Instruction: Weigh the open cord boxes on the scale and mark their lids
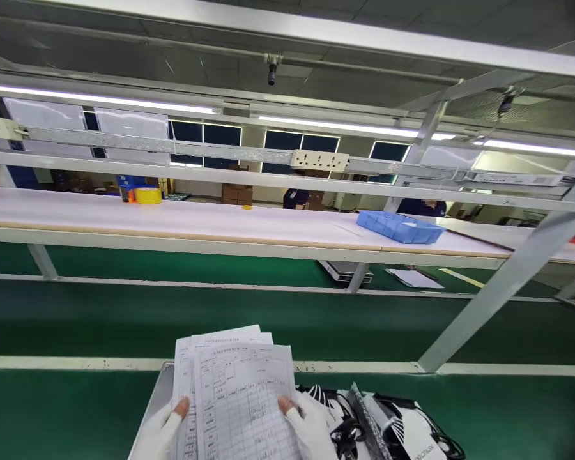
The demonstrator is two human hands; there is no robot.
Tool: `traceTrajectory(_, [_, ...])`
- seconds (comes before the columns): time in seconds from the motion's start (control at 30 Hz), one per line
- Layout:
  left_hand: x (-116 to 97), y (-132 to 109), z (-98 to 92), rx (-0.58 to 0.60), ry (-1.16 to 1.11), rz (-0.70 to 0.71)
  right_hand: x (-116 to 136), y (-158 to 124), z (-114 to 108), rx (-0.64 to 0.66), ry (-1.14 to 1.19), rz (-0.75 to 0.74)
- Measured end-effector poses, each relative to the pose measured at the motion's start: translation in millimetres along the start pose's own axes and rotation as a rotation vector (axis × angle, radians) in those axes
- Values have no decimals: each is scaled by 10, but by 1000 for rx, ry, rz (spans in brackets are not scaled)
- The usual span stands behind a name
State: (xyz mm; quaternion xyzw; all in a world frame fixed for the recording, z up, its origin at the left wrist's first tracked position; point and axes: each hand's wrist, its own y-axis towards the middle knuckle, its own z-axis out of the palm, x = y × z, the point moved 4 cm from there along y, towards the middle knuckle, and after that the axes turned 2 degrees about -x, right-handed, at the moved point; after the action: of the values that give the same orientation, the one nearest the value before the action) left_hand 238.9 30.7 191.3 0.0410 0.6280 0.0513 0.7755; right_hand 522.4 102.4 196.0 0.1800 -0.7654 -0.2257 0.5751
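Green floor (196, 313), long white-topped workbench (268, 223) across the head view. Low centre, overlapping printed white paper sheets (246, 402): white-gloved left hand (163, 429) pinching their left edge, white-gloved right hand (310, 425) their right, both grips closed.

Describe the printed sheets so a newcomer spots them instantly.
Find the green floor below the long bench. Low in view, held between the left hand and right hand, are overlapping white sheets. Unlike the black cables rightward, they carry printed grids.
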Motion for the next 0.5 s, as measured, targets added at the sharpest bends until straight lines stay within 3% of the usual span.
traceTrajectory(0.2, [-64,50,-110,-93,-109,218,-92,-43,-403,-220,-40,76])
traceTrajectory(0.37, [-142,33,-274,-183,-204,237,-258,-123,-852,-360,7,413])
traceTrajectory(0.5, [-155,49,-330,-181,-232,223,-462,-183,-1026,-380,105,449])
